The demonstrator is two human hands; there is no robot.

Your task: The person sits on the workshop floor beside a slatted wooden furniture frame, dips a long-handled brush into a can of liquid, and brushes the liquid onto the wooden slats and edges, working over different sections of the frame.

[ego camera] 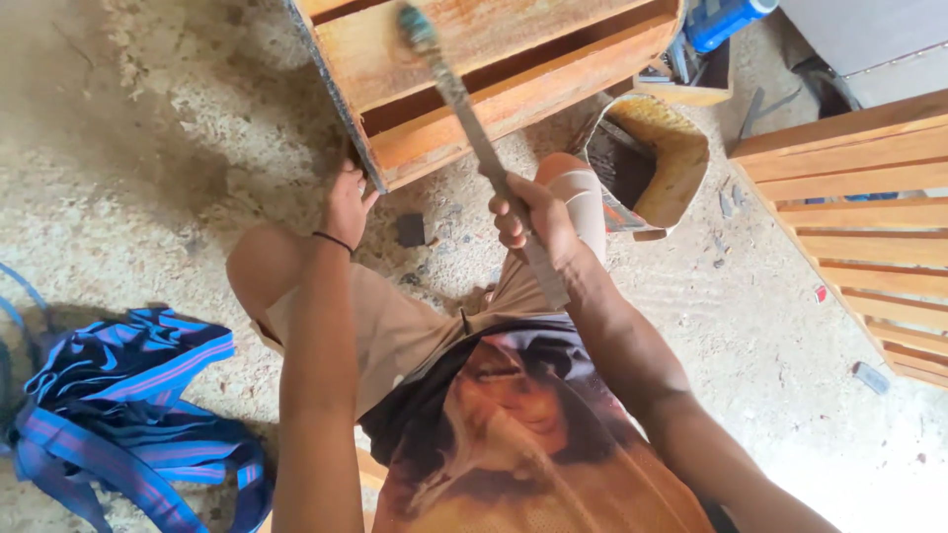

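Both hands are busy at the wooden frame (474, 69) that stands on the sandy concrete floor (148, 148) in front of the seated person. Right hand (528, 222) is clenched around the handle of a long hammer (474, 128), with the worn head raised over the upper boards of the frame. Left hand (346, 202) is pressed against the dark lower corner of the frame, with the fingers spread on the edge; it steadies the frame and grasps nothing else, as far as I can see. I think the main danger is the short distance between the line of the hammer and the left hand: if the blow slips off the board, or the frame turns under the hit, the head can come down near those fingers or toward the bare knees, which are just beside the frame on both sides. The frame seems to rest only on one corner and the hand, so a strong hit may push it away. I cannot see a nail, so I cannot tell what the head is aimed at. A small dark block (410, 229) lies on the floor between the knees, and a blue striped cloth (128, 395) lies well apart at the left.
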